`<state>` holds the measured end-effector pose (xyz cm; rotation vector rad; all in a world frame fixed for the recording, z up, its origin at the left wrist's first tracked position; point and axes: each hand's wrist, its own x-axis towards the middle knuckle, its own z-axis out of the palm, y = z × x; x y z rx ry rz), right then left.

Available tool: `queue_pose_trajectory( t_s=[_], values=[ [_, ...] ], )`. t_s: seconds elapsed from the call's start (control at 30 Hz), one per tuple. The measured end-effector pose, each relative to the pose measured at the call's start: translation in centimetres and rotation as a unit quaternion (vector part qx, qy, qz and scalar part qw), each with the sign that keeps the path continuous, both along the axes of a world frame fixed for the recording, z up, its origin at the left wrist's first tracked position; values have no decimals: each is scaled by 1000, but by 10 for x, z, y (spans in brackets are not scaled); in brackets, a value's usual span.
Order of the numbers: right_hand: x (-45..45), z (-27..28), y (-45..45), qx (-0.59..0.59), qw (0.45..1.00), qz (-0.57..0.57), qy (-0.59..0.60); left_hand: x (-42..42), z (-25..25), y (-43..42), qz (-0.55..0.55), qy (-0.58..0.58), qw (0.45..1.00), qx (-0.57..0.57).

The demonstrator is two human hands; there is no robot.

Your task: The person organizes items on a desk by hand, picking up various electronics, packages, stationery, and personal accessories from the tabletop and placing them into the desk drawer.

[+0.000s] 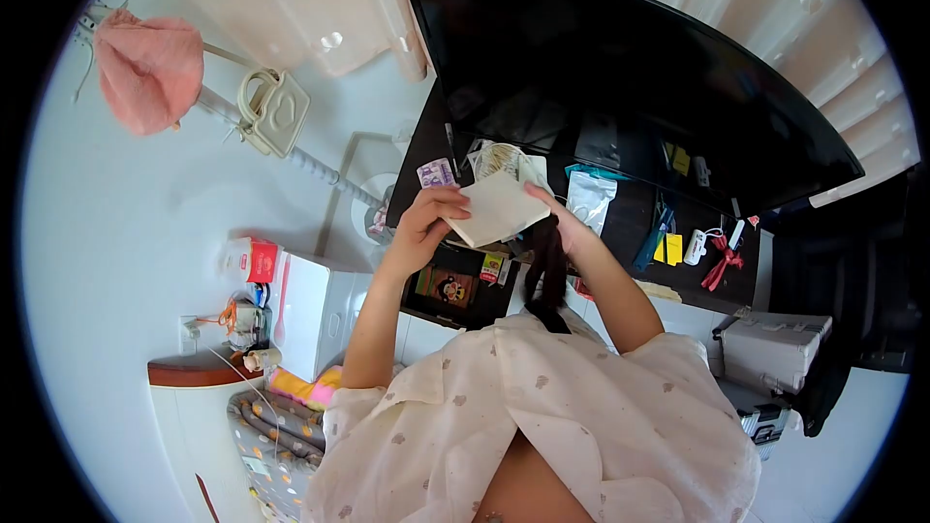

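Observation:
A cream-coloured notebook (499,210) is held up between both hands, above the front edge of a dark desk (625,257). My left hand (433,217) grips its left edge, fingers lying over the cover. At the right edge, my right hand (570,225) has its thumb near the top corner, with its other fingers hidden. Below the notebook is a dark compartment, perhaps a pulled-out drawer, holding a cartoon picture (448,287) and a small box (493,269). A purple packet (436,172) lies just beyond my left hand. Dark hair hangs beside my right wrist.
A large black monitor (620,77) spans the desk's back. To the right lie a silver-white pouch (591,199), yellow tags (668,249), a white plug-like device (695,247) and a red ribbon (721,264). A stand with a cream handbag (276,114) is at left; a grey case (775,349) at right.

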<state>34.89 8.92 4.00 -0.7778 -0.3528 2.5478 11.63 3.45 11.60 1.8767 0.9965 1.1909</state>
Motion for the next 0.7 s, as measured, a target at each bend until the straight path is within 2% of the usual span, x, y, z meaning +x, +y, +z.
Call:
queue_pose_trajectory(
  t_s=[0.03, 0.07, 0.1, 0.13, 0.17, 0.2, 0.23, 0.3, 0.33, 0.37, 0.43, 0.47, 0.5, 0.53, 0.57, 0.63, 0.7],
  values=[
    [-7, 20, -9, 38, 997, -40, -62, 0, -4, -1, 3, 8, 1000, 27],
    [-13, 38, -15, 77, 986, -80, -124, 1, -17, -3, 4, -124, 992, -16],
    [-17, 49, -18, 78, 986, -77, -124, 8, -16, -6, 6, -126, 992, -15],
    [-21, 58, -20, 138, 976, -90, -146, 16, -12, -11, -23, -393, 910, -130],
    [-24, 62, -21, 197, 961, -102, -165, 21, -11, -15, -51, -624, 744, -233],
    [-27, 22, -10, 256, 947, -95, -169, 22, -15, -16, -74, -649, 703, -279],
    [-27, 23, -5, 256, 948, -92, -169, 20, -26, -18, -72, -650, 703, -278],
    [-27, 26, 3, 440, 861, 88, -241, 17, -46, -22, 23, -574, 722, -387],
    [-28, 21, 6, 453, 856, 81, -236, 15, -51, -20, 38, -542, 730, -414],
    [-28, 21, 12, 494, 821, 64, -278, 13, -55, -21, 41, -545, 728, -414],
    [-29, 30, 16, 543, 720, -86, -423, 12, -59, -25, 91, -542, 735, -398],
    [-33, 35, 17, 525, 709, -229, -412, 10, -64, -27, 120, -515, 755, -388],
    [-40, 42, 15, 495, 683, -366, -394, 12, -65, -27, 123, -518, 751, -389],
    [-51, 60, 5, 513, 642, -418, -387, 15, -63, -25, 128, -509, 764, -375],
    [-65, 82, -12, 548, 617, -407, -391, 19, -62, -25, 133, -499, 776, -362],
    [-90, 68, -25, 716, 540, -293, -331, 29, -60, -24, 89, -548, 752, -354],
    [-107, 38, -21, 766, 469, -258, -356, 35, -54, -26, 163, -521, 756, -360]
  ],
)
